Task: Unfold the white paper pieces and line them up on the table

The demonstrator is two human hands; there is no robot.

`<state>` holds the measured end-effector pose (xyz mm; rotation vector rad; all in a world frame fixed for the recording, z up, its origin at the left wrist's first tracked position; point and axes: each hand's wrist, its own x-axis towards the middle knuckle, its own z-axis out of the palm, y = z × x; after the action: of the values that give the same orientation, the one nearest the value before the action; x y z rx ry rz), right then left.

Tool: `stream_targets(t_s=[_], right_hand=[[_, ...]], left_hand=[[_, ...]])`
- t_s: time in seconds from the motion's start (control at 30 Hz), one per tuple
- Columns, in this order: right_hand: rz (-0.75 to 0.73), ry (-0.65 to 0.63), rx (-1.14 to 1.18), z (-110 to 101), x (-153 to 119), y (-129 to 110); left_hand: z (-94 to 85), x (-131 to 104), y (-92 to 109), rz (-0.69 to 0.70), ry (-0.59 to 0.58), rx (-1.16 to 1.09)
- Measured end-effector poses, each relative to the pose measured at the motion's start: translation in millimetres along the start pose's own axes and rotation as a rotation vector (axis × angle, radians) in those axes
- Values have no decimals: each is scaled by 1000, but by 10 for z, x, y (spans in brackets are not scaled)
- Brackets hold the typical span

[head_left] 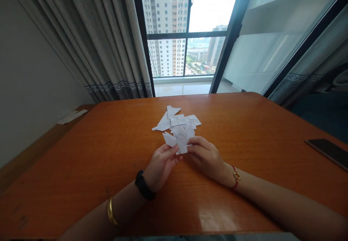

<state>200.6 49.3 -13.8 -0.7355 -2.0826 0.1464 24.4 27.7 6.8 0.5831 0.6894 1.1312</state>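
A folded white paper piece (181, 139) with several pointed flaps is held up between both hands over the wooden table. My left hand (163, 163) grips its lower left part, thumb on top and fingers beneath. On the right side of the paper, my right hand (205, 157) pinches the edge with thumb and fingers closed; the thumb is mostly hidden. Just behind lies a loose group of folded white papers (164, 122), overlapping one another on the table. The held piece partly covers the nearest of them.
The orange-brown wooden table (108, 143) spreads out on all sides. A dark phone (328, 152) lies near its right edge. Some white paper (72, 116) rests on a ledge at the far left. Behind the table are a grey curtain (114, 45) and a window.
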Motion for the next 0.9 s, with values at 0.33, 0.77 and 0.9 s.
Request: stream_targets(t_s=[0.33, 0.77, 0.9], right_hand=[[653, 34, 625, -94, 137, -93], [773, -16, 1015, 0, 131, -103], [707, -216, 847, -32, 113, -131]], left_hand=[[-14, 27, -29, 105, 43, 130], [-112, 85, -80, 185, 98, 445], [-89, 72, -63, 240, 77, 496]])
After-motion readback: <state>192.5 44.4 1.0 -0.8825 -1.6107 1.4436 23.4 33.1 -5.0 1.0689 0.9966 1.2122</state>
